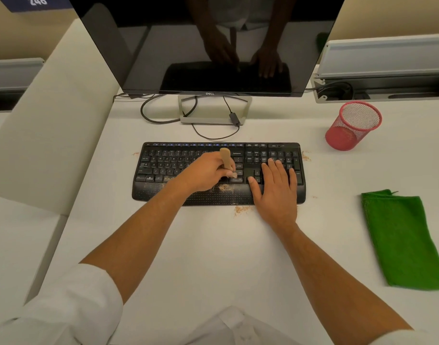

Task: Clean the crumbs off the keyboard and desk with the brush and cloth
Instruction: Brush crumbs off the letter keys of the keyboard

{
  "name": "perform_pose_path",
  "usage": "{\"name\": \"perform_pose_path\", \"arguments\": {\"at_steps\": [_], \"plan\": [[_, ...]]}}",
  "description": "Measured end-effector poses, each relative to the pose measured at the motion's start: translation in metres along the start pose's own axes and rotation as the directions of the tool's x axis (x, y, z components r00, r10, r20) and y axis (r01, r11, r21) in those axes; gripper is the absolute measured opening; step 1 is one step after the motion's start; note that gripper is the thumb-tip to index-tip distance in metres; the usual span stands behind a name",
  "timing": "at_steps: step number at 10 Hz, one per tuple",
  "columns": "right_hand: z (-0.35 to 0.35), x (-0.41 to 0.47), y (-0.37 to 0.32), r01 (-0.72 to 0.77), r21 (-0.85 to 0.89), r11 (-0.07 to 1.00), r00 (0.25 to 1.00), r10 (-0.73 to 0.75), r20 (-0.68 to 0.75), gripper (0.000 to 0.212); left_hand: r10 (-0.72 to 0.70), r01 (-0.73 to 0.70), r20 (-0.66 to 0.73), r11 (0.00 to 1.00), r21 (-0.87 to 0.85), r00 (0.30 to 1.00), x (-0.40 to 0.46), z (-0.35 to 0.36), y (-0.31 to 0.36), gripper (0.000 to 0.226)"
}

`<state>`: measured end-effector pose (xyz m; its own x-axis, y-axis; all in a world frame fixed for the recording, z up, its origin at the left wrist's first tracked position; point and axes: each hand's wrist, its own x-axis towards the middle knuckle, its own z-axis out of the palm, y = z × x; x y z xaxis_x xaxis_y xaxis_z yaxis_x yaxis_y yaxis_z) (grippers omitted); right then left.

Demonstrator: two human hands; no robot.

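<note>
Head view of crumb removal in progress. The left hand (205, 171) has its grip closed round the wooden handle of the brush (227, 161), held near upright over the right-centre keys of the keyboard (163, 165); the bristle end is hidden behind the fingers. The right hand (275, 185) lies flat, fingers straight and spread, on the arrow keys and number pad, apparently steadying the board. Crumbs (223, 188) lie on the palm rest just below the left hand, and more sit on the worktop (213, 245) in front of the keyboard and beside its right and left ends. The cloth (402, 240) lies folded at the right, well apart from both hands, beyond the keyboard's right end. Likely faults from here: a steep brush may push crumbs down between keys instead of lifting them out; quick strokes may scatter crumbs wider across the worktop or toward the person's lap; the pressing right hand may shelter crumbs beneath it, leaving that zone unswept. The left forearm reaches in diagonally; the right runs nearly straight.
</note>
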<state>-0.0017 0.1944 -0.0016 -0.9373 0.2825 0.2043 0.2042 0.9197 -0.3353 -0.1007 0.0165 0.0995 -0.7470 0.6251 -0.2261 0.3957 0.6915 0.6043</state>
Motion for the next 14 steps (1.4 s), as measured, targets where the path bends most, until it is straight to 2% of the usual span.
{"name": "perform_pose_path", "arguments": {"at_steps": [3,5,7,8,9,10,11,12,13,14], "plan": [[0.000,-0.001,0.000,0.001,0.012,1.000,1.000,-0.001,-0.003,0.060,-0.145,0.141,0.033,0.986,0.084,0.989,-0.014,-0.025,-0.033,0.008],[-0.002,-0.001,0.000,0.002,0.023,1.000,1.000,-0.002,-0.017,0.059,-0.282,0.275,0.033,0.951,0.139,0.959,-0.027,-0.049,-0.061,0.010],[-0.001,-0.001,-0.001,0.000,0.018,1.000,1.000,0.000,-0.005,0.059,-0.417,0.413,-0.028,0.887,0.207,0.909,-0.045,-0.070,-0.084,0.017],[-0.001,-0.001,0.000,0.000,0.014,1.000,1.000,0.000,-0.002,0.059,-0.507,0.506,-0.083,0.807,0.305,0.858,-0.052,-0.084,-0.094,0.024],[0.000,-0.001,0.001,0.001,0.014,1.000,1.000,-0.001,0.005,0.059,-0.537,0.537,-0.118,0.749,0.389,0.835,-0.056,-0.090,-0.094,0.020],[0.000,-0.001,0.001,0.000,0.024,1.000,1.000,0.000,0.005,0.059,-0.506,0.522,-0.149,0.766,0.374,0.850,-0.055,-0.086,-0.085,0.014],[-0.001,-0.001,0.000,-0.003,0.023,1.000,1.000,0.003,0.002,0.058,-0.437,0.470,-0.184,0.857,0.211,0.880,-0.051,-0.078,-0.073,0.016],[-0.001,-0.001,0.000,-0.004,0.019,1.000,1.000,0.004,-0.001,0.058,-0.329,0.335,-0.181,0.942,0.001,0.927,-0.045,-0.061,-0.055,0.014],[-0.001,-0.001,0.000,-0.004,0.017,1.000,1.000,0.004,0.003,0.059,-0.284,0.280,-0.191,0.959,-0.049,0.939,-0.040,-0.048,-0.049,0.015],[-0.002,-0.001,0.000,-0.004,0.015,1.000,1.000,0.003,0.009,0.058,-0.255,0.226,-0.274,0.965,-0.134,0.927,-0.034,-0.032,-0.040,0.016]]}}
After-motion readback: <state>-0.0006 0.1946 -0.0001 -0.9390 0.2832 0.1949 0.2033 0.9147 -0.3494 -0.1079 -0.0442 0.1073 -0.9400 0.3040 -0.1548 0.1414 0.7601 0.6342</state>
